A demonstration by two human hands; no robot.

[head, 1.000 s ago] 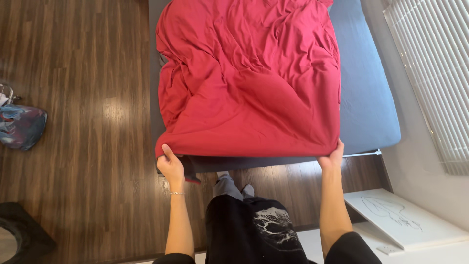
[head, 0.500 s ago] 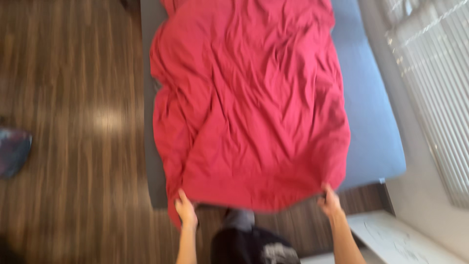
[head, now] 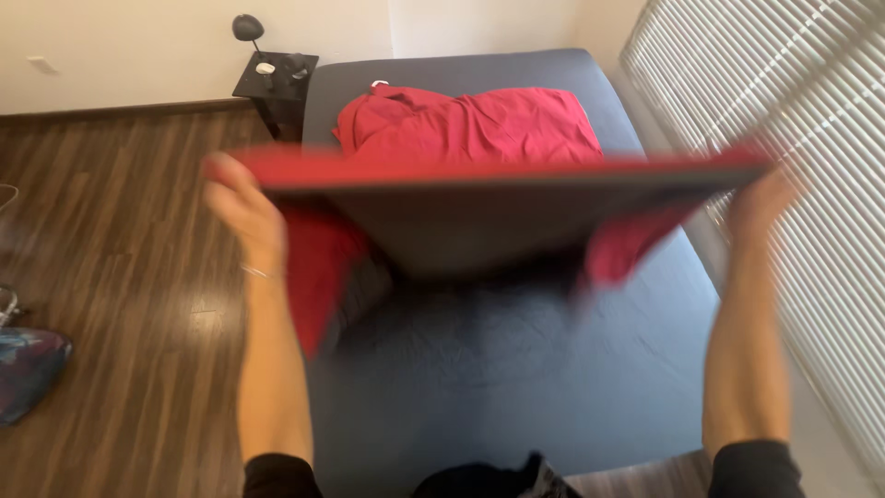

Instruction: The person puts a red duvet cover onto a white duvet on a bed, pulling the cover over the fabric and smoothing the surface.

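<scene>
A red blanket with a dark grey underside lies partly on the far half of a bed covered by a grey-blue fitted sheet. My left hand grips the blanket's near left corner, raised in the air. At the near right corner my right hand holds the blanket at the same height. The lifted edge stretches taut between both hands, its grey underside facing me. Both hands are motion-blurred.
A black nightstand with a small lamp stands at the bed's far left corner by the wall. White window blinds run along the right side. A dark bag lies on the wooden floor at left.
Both hands have swung the blanket's near edge up from the foot of the bed, and the near half of the bed is now uncovered. The view has tilted up toward the headboard wall.
</scene>
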